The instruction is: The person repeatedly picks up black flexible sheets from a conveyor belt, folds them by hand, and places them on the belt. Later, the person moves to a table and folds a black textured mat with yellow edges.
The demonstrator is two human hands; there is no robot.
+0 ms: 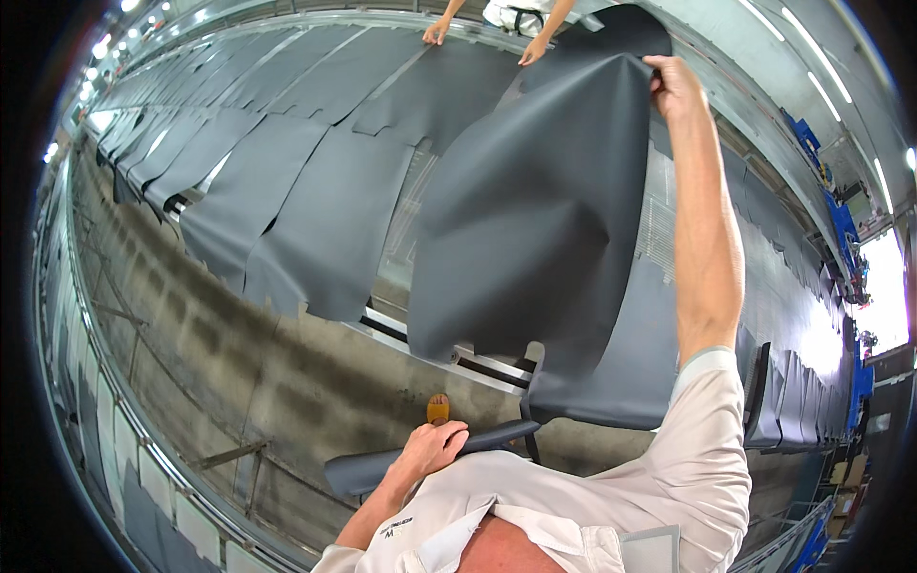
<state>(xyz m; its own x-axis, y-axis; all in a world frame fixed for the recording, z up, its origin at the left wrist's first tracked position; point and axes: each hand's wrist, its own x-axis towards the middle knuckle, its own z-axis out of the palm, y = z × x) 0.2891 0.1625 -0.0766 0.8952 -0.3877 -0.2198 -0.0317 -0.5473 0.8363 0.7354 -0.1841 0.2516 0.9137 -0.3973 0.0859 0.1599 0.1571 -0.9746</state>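
My right hand (672, 84), arm stretched far out, pinches the far edge of a large dark grey leather sheet (530, 186). The sheet rises to a peak below my fingers and sags in folds over the metal table, its near edge by the table's rail. Close to my waist, my left hand (435, 445) grips a rolled or folded dark leather piece (369, 469); its palm side is hidden. Just left of the raised sheet, another leather piece (333, 215) lies on the table.
Across the table, another person's two hands (435, 31) touch the leather. Rows of leather pieces (208, 154) run away to the left. The table's metal rail (494, 369) borders a concrete floor (301, 379). Behind to the left stands a long metal-framed rack (154, 458). Blue machinery (842, 222) is at right.
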